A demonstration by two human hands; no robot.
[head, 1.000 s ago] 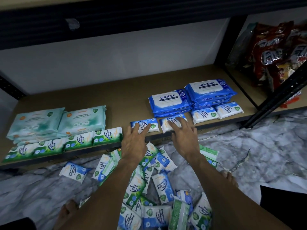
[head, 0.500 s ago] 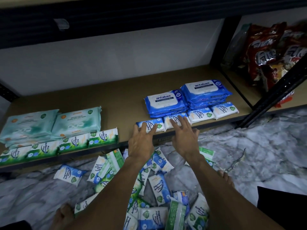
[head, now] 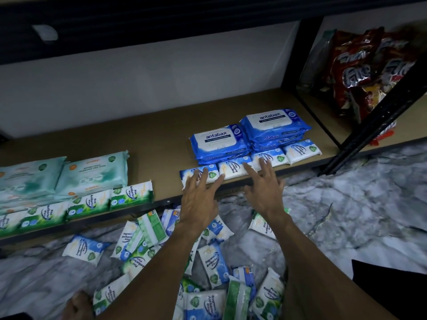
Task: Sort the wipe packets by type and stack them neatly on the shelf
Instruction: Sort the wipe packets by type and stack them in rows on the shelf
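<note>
Two blue packets (head: 233, 168) have slid right, closing the shelf (head: 150, 144) row; left hand (head: 199, 199) and right hand (head: 263, 192) press them, fingers (head: 265, 166) straight; floor pile (head: 215, 264) lies near, under the left hand

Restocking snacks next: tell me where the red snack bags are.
In the head view, the red snack bags sit at upper right, in the next shelf bay, right of the antabax packs.

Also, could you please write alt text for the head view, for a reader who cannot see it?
The left hand and right hand lay straight fingers on a row of small blue wipe packets at the front edge of the shelf, before stacked antabax packs. Further left sit green pine packets and teal packs; a pile of packets lies on the floor.
</note>
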